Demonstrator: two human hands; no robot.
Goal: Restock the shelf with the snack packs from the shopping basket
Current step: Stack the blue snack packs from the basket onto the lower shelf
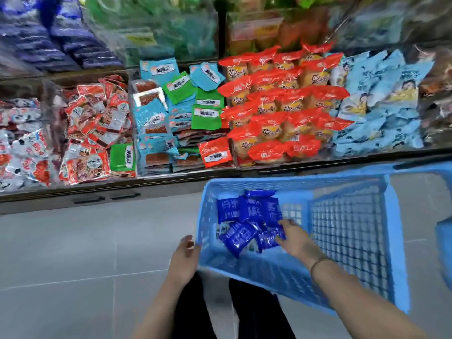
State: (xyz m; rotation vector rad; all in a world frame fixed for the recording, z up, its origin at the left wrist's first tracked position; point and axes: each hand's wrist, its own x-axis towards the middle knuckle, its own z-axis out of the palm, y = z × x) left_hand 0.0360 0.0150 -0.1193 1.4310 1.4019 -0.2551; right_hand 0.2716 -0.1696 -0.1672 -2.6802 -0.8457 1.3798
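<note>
A light blue plastic shopping basket [396, 253] stands on the floor in front of the shelf. Several dark blue snack packs [247, 216] lie piled at its left end. My right hand [293, 237] reaches into the basket, and its fingers curl over the nearest blue packs. Against the outside of the basket's left rim rests my left hand [184, 258], fingers relaxed. The shelf [171, 178] behind holds bins of red, teal, green and pale blue packs. Dark blue packs [61, 37] like those in the basket lie in the upper left bin.
Clear dividers [133, 123] split the shelf into bins. Grey tiled floor [85, 253] spreads to the left of the basket. A second blue basket edge [444, 243] shows at the far right. My dark trouser legs [220, 311] stand just behind the basket.
</note>
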